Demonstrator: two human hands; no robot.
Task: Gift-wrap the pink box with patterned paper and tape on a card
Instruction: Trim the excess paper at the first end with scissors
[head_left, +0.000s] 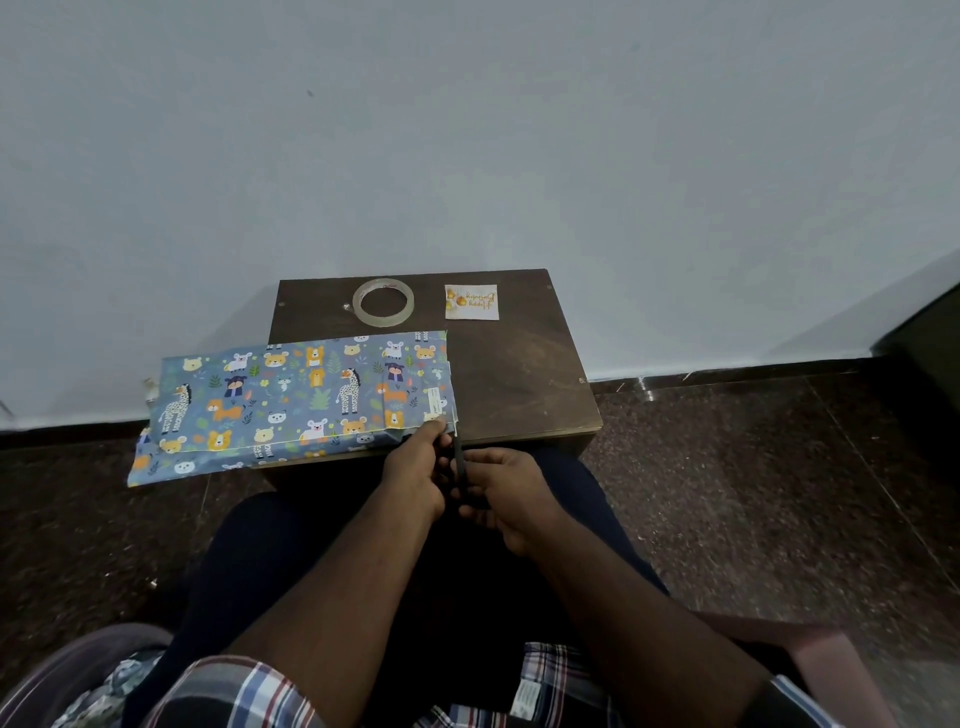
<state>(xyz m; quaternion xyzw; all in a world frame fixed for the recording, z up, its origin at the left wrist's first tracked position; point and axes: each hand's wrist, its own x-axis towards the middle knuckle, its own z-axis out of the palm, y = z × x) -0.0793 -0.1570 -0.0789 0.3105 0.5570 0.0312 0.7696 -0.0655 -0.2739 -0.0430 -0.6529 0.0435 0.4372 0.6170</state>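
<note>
The left hand (415, 467) pinches the near right corner of the patterned paper (301, 395) on the bench (519, 374). The right hand (506, 493) grasps dark scissors (460, 457) at that edge. A tape roll (383, 302) and a card (471, 302) lie behind.

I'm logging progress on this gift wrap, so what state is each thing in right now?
patterned paper: folded, overhanging the table's left edge
tape roll: flat, untouched
card: flat, not attached
left hand: pinching the paper's near right corner
right hand: gripping a dark tool, likely scissors
</note>
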